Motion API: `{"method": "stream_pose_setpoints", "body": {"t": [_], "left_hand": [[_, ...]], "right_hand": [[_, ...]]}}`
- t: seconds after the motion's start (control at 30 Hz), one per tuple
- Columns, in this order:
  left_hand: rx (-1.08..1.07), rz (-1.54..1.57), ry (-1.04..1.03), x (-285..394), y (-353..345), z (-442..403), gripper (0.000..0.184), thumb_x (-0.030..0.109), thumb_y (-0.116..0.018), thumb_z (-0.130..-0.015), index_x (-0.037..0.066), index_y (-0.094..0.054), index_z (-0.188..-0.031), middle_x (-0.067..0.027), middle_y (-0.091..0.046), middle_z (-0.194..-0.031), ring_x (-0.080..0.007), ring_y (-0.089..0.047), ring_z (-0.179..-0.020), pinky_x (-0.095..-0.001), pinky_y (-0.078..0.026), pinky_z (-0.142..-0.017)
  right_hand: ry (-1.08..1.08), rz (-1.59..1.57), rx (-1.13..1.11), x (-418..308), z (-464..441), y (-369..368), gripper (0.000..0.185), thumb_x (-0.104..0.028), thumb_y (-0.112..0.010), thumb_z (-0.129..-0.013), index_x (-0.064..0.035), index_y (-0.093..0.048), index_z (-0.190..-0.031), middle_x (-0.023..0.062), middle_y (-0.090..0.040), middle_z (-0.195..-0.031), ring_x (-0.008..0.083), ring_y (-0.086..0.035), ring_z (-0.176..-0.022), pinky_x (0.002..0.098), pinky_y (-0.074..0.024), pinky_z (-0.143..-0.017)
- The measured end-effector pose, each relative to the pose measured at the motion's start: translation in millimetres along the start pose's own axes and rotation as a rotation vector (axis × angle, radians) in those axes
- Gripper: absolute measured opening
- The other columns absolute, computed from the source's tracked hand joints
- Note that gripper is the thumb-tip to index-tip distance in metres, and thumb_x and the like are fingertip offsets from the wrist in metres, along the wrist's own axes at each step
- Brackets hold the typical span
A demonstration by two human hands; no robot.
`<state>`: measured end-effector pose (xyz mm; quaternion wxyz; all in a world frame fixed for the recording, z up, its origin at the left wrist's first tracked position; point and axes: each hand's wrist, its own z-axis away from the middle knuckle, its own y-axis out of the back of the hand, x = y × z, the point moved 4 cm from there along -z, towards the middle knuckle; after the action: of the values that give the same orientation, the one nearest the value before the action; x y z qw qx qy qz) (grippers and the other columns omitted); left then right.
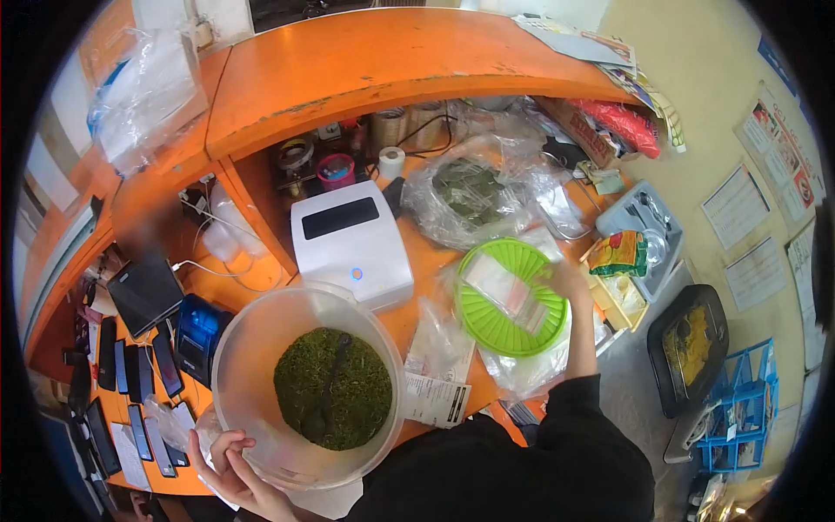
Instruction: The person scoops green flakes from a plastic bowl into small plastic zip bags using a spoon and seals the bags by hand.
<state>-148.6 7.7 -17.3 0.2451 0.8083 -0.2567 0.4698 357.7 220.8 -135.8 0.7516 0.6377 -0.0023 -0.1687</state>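
Observation:
A large translucent tub (239, 348) holds chopped green herb (361, 391) with a dark long-handled utensil (333, 374) lying in it. My left hand (239, 470) is at the tub's lower left rim, fingers apart and partly curled, with nothing seen in it. On the right, a round green ribbed lid or basket (487, 326) carries a stack of clear plastic bags (504, 291). My right hand (565, 283) is at the right edge of the green piece, close to the bags; its fingers are blurred, and whether they hold anything is unclear.
A white machine (352, 248) stands behind the tub. Behind the green piece is a plastic bag of dried leaves (470, 191). A grey tray (644, 235) and yellow packet (619, 254) sit at right, several phones (139, 432) at left. A raised orange counter (391, 52) curves across the back.

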Motion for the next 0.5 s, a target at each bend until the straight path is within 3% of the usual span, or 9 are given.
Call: {"method": "stream_pose_setpoints", "body": {"t": [0.03, 0.13, 0.23, 0.37, 0.47, 0.5], "left_hand": [[0.001, -0.01, 0.001, -1, -1, 0, 0.042, 0.009, -0.039, -0.094, -0.002, -0.029, -0.134, -0.0078, -0.055, -0.085, -0.0119, -0.045, -0.073, -0.0264, -0.039, -0.075], [0.001, -0.037, -0.003, -3, -6, -2, 0.041, 0.01, -0.038, -0.095, -0.002, -0.03, -0.133, -0.0078, -0.054, -0.085, -0.0119, -0.046, -0.073, -0.0262, -0.039, -0.074], [0.026, -0.069, 0.005, 0, -9, -4, 0.039, 0.009, -0.037, -0.095, -0.003, -0.031, -0.132, -0.0078, -0.054, -0.085, -0.0119, -0.046, -0.073, -0.0257, -0.039, -0.073], [0.065, -0.041, -0.013, -4, -3, -5, 0.039, 0.009, -0.037, -0.095, -0.003, -0.032, -0.132, -0.0074, -0.053, -0.084, -0.0119, -0.045, -0.073, -0.0257, -0.038, -0.074], [0.072, -0.035, -0.004, -5, -1, -5, 0.039, 0.008, -0.037, -0.094, -0.003, -0.032, -0.131, -0.0071, -0.053, -0.083, -0.0118, -0.045, -0.073, -0.0256, -0.038, -0.074], [0.072, -0.033, -0.006, -5, 1, -5, 0.039, 0.008, -0.037, -0.094, -0.003, -0.033, -0.131, -0.0071, -0.053, -0.083, -0.0118, -0.045, -0.073, -0.0255, -0.038, -0.074]], "right_hand": [[0.043, 0.033, -0.009, 20, 1, -28, 0.04, -0.026, -0.074, -0.067, -0.0044, -0.06, -0.098, 0.0141, -0.065, -0.093, 0.0336, -0.062, -0.079, 0.0409, -0.0489, -0.073], [0.147, -0.324, 0.202, 21, 22, -66, 0.044, -0.024, -0.079, -0.061, -0.0022, -0.063, -0.096, 0.0122, -0.066, -0.084, 0.0231, -0.064, -0.071, 0.0358, -0.0494, -0.064], [-0.057, -0.389, 0.107, 25, 26, -55, 0.037, -0.014, -0.078, -0.06, -0.0003, -0.063, -0.091, 0.0102, -0.065, -0.078, 0.0205, -0.062, -0.068, 0.0326, -0.0494, -0.062], [0.125, -0.42, 0.3, 48, 9, -44, 0.016, -0.01, -0.07, -0.068, 0.0003, -0.066, -0.08, 0.011, -0.065, -0.068, 0.0199, -0.062, -0.062, 0.0309, -0.0488, -0.06], [0.09, -0.02, 0.352, 41, 9, -15, 0.017, -0.012, -0.069, -0.069, 0.0, -0.067, -0.081, 0.0115, -0.065, -0.066, 0.0196, -0.063, -0.061, 0.0299, -0.0489, -0.06], [0.083, -0.07, 0.387, 33, 15, 1, 0.015, -0.013, -0.068, -0.072, 0.0014, -0.065, -0.073, 0.0082, -0.061, -0.058, 0.0164, -0.059, -0.055, 0.029, -0.0469, -0.055]]}}
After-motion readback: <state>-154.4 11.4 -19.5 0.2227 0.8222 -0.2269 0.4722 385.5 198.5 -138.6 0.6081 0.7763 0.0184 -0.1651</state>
